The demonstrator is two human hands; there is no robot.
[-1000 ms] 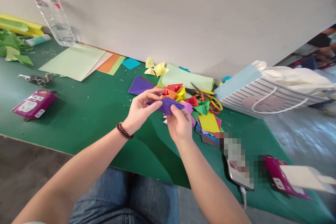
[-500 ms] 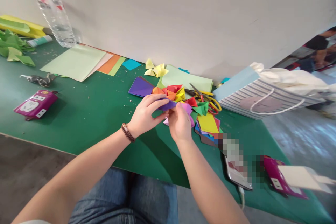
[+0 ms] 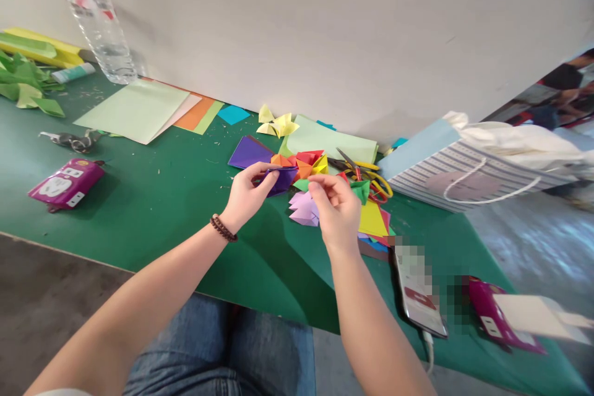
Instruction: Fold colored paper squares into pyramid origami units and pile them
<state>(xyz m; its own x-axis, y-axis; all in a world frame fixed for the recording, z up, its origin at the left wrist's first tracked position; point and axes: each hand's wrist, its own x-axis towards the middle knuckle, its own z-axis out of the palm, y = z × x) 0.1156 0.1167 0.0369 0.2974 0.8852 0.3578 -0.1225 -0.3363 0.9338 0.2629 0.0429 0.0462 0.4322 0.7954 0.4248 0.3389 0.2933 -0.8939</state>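
My left hand (image 3: 253, 193) pinches a folded piece of purple paper (image 3: 281, 180) between thumb and fingers above the green tabletop. My right hand (image 3: 340, 207) is apart from that paper, its fingers curled and the thumb close to the index fingertip, with nothing visible in the pinch. Under and beside the hands lie folded paper pieces: lilac (image 3: 304, 209), orange (image 3: 304, 167), yellow (image 3: 320, 164) and green (image 3: 361, 190). A stack of purple sheets (image 3: 249, 152) lies just beyond my left hand. Yellow paper squares (image 3: 372, 218) are partly hidden by my right hand.
Scissors (image 3: 359, 173) lie behind the folded pieces, near a striped paper bag (image 3: 445, 167). A phone (image 3: 420, 297) with a cable and a purple packet (image 3: 499, 315) are at right. At left are another packet (image 3: 67, 184), a plastic bottle (image 3: 99, 25) and pale green sheets (image 3: 134, 111).
My right hand has let go of the purple paper and moved right. My left hand keeps the paper, shifted slightly left, and the lilac piece is now more exposed.
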